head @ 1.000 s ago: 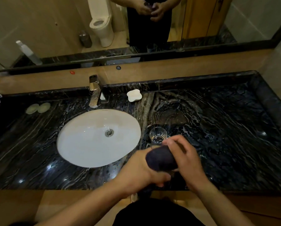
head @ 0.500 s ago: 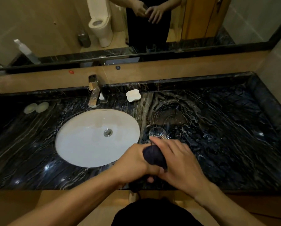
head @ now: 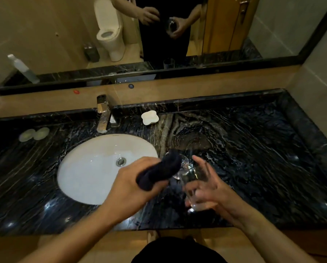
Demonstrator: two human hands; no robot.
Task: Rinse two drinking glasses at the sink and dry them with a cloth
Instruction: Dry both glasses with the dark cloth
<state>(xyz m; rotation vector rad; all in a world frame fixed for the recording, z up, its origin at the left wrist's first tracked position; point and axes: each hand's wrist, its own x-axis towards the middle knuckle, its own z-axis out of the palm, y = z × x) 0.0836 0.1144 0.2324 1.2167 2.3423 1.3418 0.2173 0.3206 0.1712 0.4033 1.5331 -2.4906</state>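
My left hand (head: 129,188) grips a dark bunched cloth (head: 159,170) over the counter, just right of the white sink basin (head: 94,168). My right hand (head: 206,184) holds a clear drinking glass (head: 195,179), fingers curled round its side, close to the front edge. A second clear glass (head: 183,166) stands on the black marble counter (head: 253,158) behind the cloth, partly hidden by it. The cloth is outside the held glass, a little to its left.
A chrome faucet (head: 102,114) rises behind the basin. A white soap dish (head: 149,117) sits to its right, two pale round pads (head: 34,133) at far left. A raised marble rim (head: 310,130) borders the counter's right side, and a mirror (head: 64,35) spans the wall.
The cloth came out of the glass and my hands moved apart: left hand with the cloth went up-left, right hand with the glass moved right. The view shifted slightly.
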